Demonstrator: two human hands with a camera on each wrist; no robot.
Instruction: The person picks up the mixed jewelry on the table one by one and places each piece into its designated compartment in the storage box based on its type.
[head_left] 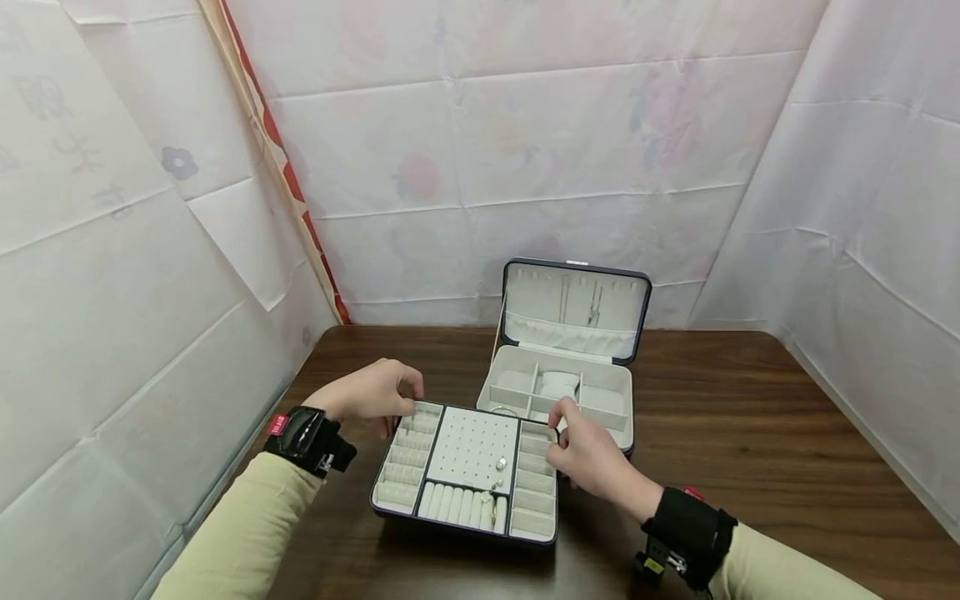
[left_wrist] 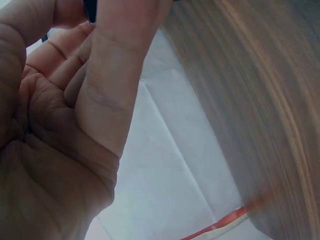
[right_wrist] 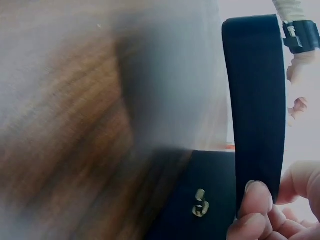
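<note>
A jewelry tray, dark-edged with pale compartments, is held tilted above the table in front of the open jewelry box. My left hand pinches its back left corner. At the right edge, my right hand grips the rim; the right wrist view shows fingertips against the tray's dark side wall. An earring panel fills the tray's middle, with a few small jewelry pieces near its lower right and a gold-toned piece on the ring rolls. In the left wrist view, fingers hide most of the tray.
Necklaces hang inside the box's raised lid. A watch cushion and a thin hoop lie in its compartments. A gold clasp sits on the dark box front. Brown wooden table lies beneath; pale sheets surround it.
</note>
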